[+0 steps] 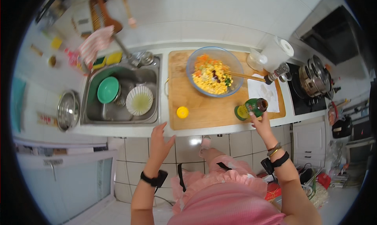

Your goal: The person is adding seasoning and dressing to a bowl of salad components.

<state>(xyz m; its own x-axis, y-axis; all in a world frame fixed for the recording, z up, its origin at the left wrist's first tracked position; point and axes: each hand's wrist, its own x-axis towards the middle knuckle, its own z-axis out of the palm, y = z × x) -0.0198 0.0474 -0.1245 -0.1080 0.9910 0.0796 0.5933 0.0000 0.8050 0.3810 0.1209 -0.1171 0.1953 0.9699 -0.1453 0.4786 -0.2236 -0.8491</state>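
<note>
My right hand [260, 123] is at the green bottle [251, 109] with a yellow label, its fingers touching the bottle's near side; whether they grip it I cannot tell. The bottle's dark mouth shows uncapped. My left hand [160, 142] holds nothing, fingers apart, before the counter edge. A yellow cap [182, 112] lies on the wooden cutting board [203, 113]. Toward the back of the board stands a glass bowl [241, 80] of chopped egg, orange shreds and greens, with a dark seasoning on top. Wooden chopsticks [247, 76] rest in it, reaching over its right rim.
Left of the board, the steel sink [115, 120] holds a green bowl [108, 90] and a ribbed white bowl [139, 100] with yellowish liquid. At right are a paper sheet [263, 91], a grinder [277, 73], a paper roll [277, 52] and a steel pot [313, 80] on the black cooktop [306, 104].
</note>
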